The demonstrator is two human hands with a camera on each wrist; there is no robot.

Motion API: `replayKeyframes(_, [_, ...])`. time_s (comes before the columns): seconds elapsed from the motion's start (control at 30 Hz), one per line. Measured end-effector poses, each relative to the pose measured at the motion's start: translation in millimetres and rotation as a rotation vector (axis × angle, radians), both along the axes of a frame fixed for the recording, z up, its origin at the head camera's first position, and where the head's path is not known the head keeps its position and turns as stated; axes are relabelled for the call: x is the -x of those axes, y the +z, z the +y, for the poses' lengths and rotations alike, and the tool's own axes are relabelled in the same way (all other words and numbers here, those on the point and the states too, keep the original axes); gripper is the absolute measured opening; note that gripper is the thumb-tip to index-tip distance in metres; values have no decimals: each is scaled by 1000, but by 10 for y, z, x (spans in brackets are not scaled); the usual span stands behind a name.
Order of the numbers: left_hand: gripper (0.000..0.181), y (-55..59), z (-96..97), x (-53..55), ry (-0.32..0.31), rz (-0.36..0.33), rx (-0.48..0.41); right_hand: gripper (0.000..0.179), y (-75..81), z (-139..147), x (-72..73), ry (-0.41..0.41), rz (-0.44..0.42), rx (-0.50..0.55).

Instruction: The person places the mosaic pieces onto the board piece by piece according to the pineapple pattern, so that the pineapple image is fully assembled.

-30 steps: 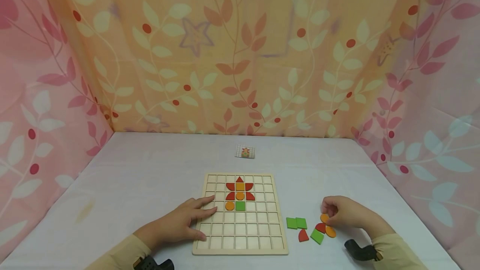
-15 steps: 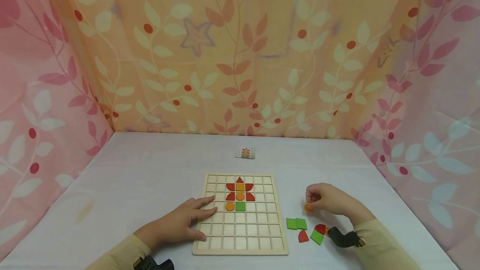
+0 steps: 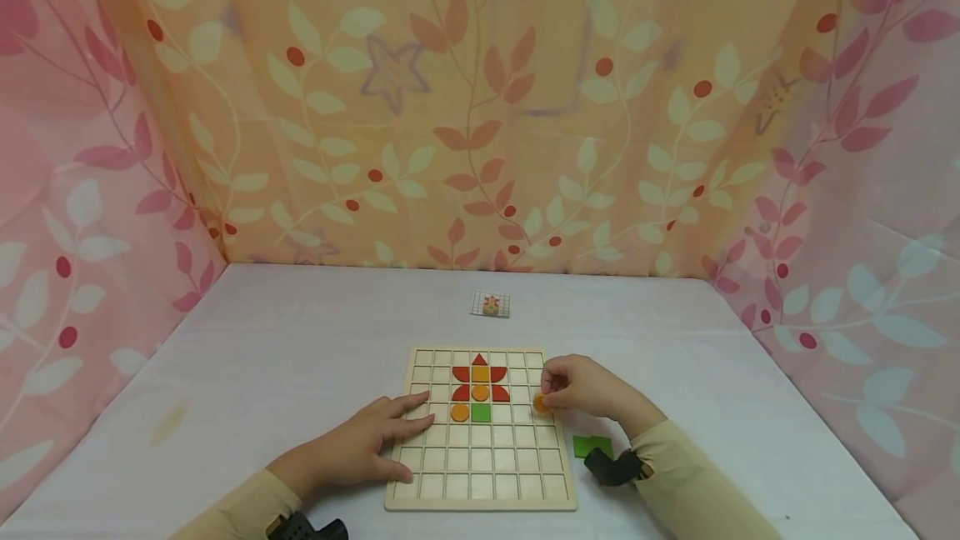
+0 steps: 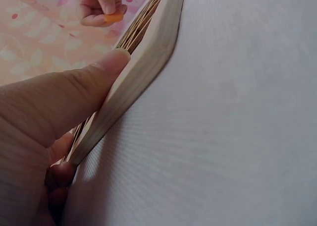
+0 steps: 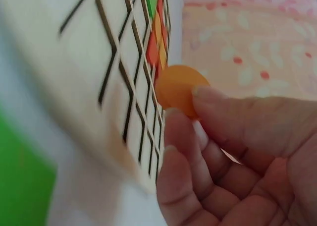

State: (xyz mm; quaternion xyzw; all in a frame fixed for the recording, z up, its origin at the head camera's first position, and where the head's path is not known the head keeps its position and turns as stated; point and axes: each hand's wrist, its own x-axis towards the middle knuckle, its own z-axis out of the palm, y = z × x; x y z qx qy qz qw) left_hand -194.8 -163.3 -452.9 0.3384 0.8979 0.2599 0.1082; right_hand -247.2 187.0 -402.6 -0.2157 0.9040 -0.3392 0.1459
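Observation:
A wooden grid board (image 3: 480,486) lies on the white table. My left hand (image 3: 367,438) rests on its left edge with fingers spread, the thumb near the lower left rim in the left wrist view. My right hand (image 3: 592,390) pinches an orange disc (image 5: 181,89) between thumb and fingers, over the board's right side. On the board are a red triangle (image 3: 479,360), an orange square (image 3: 480,373), several red quarter-circle pieces (image 3: 461,373), two orange discs (image 3: 460,412) and a green square (image 3: 481,412).
Green squares (image 3: 588,446) lie right of the board, partly hidden by the right wrist's black camera (image 3: 615,468). A small pattern card (image 3: 491,304) lies farther back. Patterned cloth (image 3: 480,107) hangs behind the table.
My right hand has picked the orange disc from the loose pieces and carried it left to the board. The forearm now covers several of those pieces. My left hand has stayed still.

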Motion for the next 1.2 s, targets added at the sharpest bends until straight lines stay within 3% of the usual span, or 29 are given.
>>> replayKeyframes(0.17, [76,6,-3,-3,-4,-2,-6,9,-72,-223,48,7,52,11])
replayKeyframes(0.43, [75,19,-3,-14,-3,-3,-16,10,-117,-436,77,6,41,-16])
replayKeyframes(0.73, [75,24,-1,-13,-5,3,-13,14,-142,-523,35,3,-4,-12])
replayKeyframes(1.2, [75,20,3,-9,-13,17,-20,15,-152,-537,14,-24,8,-49])
